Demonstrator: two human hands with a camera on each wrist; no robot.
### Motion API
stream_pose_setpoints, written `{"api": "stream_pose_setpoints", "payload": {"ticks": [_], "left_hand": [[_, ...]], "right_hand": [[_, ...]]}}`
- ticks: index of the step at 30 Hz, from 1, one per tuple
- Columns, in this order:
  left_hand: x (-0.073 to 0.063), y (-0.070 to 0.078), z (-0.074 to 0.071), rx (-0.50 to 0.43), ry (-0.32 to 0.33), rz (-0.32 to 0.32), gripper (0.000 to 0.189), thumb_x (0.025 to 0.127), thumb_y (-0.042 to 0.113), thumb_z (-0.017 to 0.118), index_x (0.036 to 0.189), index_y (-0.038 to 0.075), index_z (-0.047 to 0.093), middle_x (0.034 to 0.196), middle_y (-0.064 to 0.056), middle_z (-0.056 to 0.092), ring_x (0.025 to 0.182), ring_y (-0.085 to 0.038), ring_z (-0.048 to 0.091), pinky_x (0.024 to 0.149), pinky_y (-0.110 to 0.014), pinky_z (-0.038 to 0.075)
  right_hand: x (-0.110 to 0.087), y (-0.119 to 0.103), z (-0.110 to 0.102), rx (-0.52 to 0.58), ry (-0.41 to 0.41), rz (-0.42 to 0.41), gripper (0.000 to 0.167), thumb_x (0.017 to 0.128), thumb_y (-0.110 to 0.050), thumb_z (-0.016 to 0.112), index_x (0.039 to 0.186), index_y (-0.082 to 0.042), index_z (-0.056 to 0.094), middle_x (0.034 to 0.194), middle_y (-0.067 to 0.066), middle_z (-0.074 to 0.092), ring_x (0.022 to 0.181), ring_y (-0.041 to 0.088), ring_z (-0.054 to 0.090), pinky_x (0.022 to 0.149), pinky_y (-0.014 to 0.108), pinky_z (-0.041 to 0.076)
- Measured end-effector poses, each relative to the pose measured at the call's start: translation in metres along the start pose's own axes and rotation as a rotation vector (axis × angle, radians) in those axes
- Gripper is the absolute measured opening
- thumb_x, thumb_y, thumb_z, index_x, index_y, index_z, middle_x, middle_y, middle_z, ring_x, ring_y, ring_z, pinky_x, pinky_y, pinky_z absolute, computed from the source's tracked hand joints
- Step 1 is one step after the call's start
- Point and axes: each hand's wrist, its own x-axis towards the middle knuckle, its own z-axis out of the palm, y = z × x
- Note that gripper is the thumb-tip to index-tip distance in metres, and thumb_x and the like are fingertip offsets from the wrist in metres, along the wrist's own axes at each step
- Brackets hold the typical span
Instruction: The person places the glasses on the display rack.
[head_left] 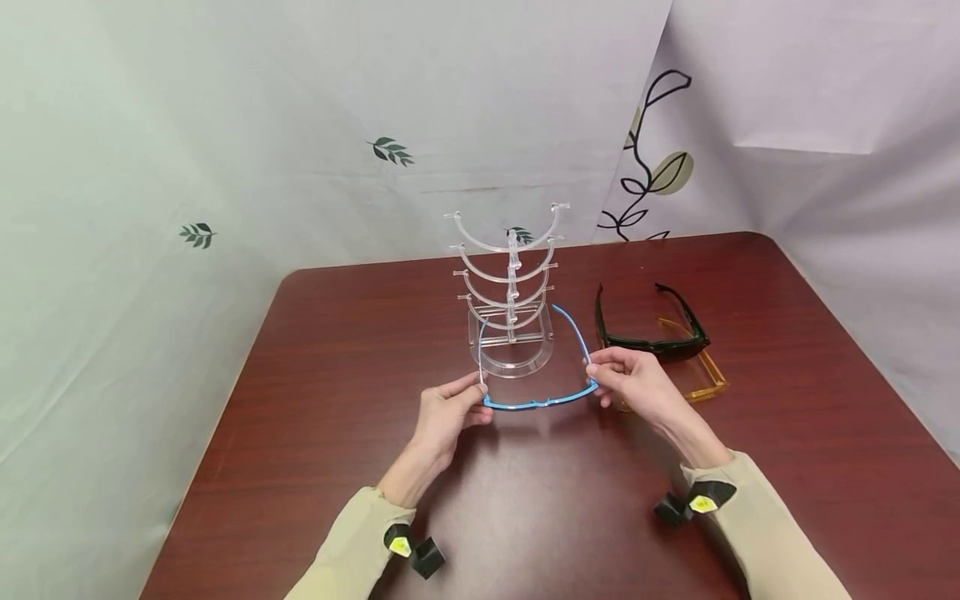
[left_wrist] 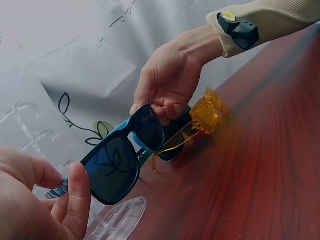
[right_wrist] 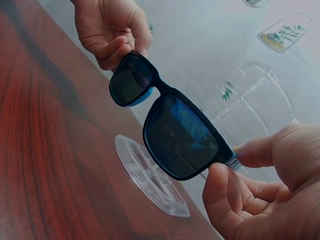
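Note:
Blue-framed sunglasses with dark lenses are held in the air between both hands, temples unfolded and pointing toward a clear display rack. My left hand pinches the left hinge end between thumb and fingers. At the opposite hinge my right hand pinches the frame the same way. Both dark lenses face the wrist cameras. Just beyond stands the clear plastic rack, with several curved arms stacked above a rounded base. No glasses hang on its arms.
Right of the rack lie black sunglasses with open temples, partly over yellow-orange glasses, close to my right hand. The dark red wooden table backs onto a pale patterned cloth.

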Motion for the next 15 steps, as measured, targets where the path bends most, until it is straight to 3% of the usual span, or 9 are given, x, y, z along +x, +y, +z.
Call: {"api": "stream_pose_setpoints", "payload": {"ticks": [8, 15], "left_hand": [[0.008, 0.003, -0.003, 0.0, 0.016, 0.015, 0.039, 0.087, -0.009, 0.059, 0.124, -0.019, 0.057, 0.119, -0.031, 0.063, 0.053, -0.009, 0.064, 0.053, -0.02, 0.058], [0.017, 0.007, -0.005, -0.005, 0.03, 0.02, 0.039, 0.087, -0.01, 0.059, 0.124, -0.021, 0.057, 0.118, -0.031, 0.063, 0.053, -0.009, 0.064, 0.052, -0.02, 0.057]], "right_hand": [[0.009, -0.005, 0.005, 0.05, -0.012, -0.004, 0.035, 0.098, -0.007, 0.063, 0.12, 0.019, 0.054, 0.088, 0.016, 0.07, 0.066, 0.019, 0.064, 0.056, 0.026, 0.057], [0.017, -0.006, 0.007, 0.09, -0.006, 0.001, 0.036, 0.098, -0.005, 0.061, 0.121, 0.021, 0.052, 0.09, 0.017, 0.069, 0.067, 0.018, 0.064, 0.057, 0.024, 0.058]]}}
